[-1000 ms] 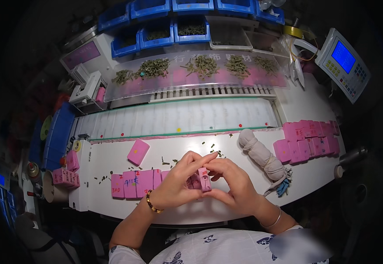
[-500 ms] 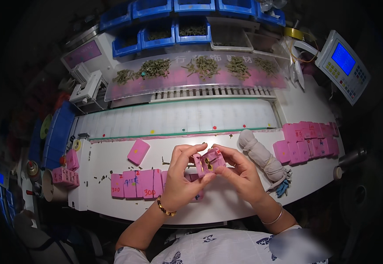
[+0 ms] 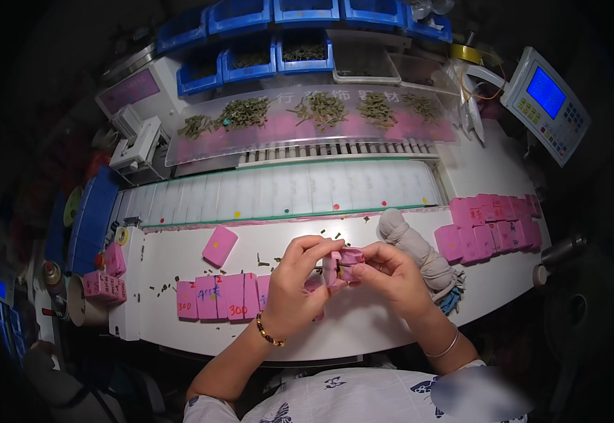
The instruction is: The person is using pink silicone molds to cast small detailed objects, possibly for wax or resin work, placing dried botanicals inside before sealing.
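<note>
A small pink rubber mould is held between my two hands over the table's middle, its halves bent apart. Its inside is mostly covered by fingers. My left hand closes round its left part, the fingers along the top edge. My right hand pinches its right side between thumb and fingers. Just left of my left hand lies a row of pink mould blocks with handwritten marks, running partly beneath that hand. Farther off, a single pink block with a yellow dot lies on the table.
Small dark green pieces are scattered on the white table. Right of my hands lies a grey cloth bundle, with stacked pink blocks beyond. Behind are a clear tray with green piles, blue bins and a control panel.
The mould has turned and been bent, so its hollow faces me less. My right fingers have shifted over its right side. More small green pieces now lie just beyond my hands.
</note>
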A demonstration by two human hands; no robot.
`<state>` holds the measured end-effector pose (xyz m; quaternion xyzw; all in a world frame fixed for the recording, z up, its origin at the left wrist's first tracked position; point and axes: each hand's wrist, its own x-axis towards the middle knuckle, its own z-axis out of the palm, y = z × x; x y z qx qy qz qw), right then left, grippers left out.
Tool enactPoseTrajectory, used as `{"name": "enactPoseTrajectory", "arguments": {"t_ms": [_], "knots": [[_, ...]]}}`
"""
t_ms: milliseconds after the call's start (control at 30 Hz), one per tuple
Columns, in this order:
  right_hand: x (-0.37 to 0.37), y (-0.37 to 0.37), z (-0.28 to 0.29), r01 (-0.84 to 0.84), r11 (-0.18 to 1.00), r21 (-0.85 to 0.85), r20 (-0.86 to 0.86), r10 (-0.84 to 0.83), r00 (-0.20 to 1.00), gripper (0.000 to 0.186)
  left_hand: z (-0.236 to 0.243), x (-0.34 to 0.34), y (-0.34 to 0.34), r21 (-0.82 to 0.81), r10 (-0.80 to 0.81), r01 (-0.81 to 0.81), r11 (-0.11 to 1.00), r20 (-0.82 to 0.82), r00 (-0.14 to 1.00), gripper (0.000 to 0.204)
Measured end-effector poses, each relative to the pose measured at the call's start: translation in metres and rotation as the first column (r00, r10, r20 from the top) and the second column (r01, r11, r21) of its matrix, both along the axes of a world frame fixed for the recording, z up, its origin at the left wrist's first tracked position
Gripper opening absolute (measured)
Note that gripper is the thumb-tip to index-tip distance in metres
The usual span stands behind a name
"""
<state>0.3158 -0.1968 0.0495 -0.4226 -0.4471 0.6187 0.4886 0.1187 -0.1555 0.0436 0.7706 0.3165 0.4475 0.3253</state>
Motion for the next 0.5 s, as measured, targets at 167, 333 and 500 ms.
{"name": "enactPoseTrajectory", "arguments": {"t_ms": [167,333,500], "knots": [[-0.001,-0.005,-0.011,0.051,0.998,-0.032,-0.124,-0.055,0.991,0.023,-0.005,0.003,-0.004,-0.227,-0.143,0.147,0.963,0.033,0.989,0.069],[-0.012,-0.011,-0.012,0.069,0.996,-0.049,-0.138,-0.075,0.988,0.023,-0.004,0.008,-0.013,-0.298,-0.190,0.261,0.918,0.246,0.950,0.070],[-0.014,-0.011,-0.011,0.082,0.991,-0.106,-0.264,-0.107,0.959,0.024,-0.016,0.021,-0.021,-0.394,-0.094,0.241,0.887,0.356,0.930,0.061]]}}
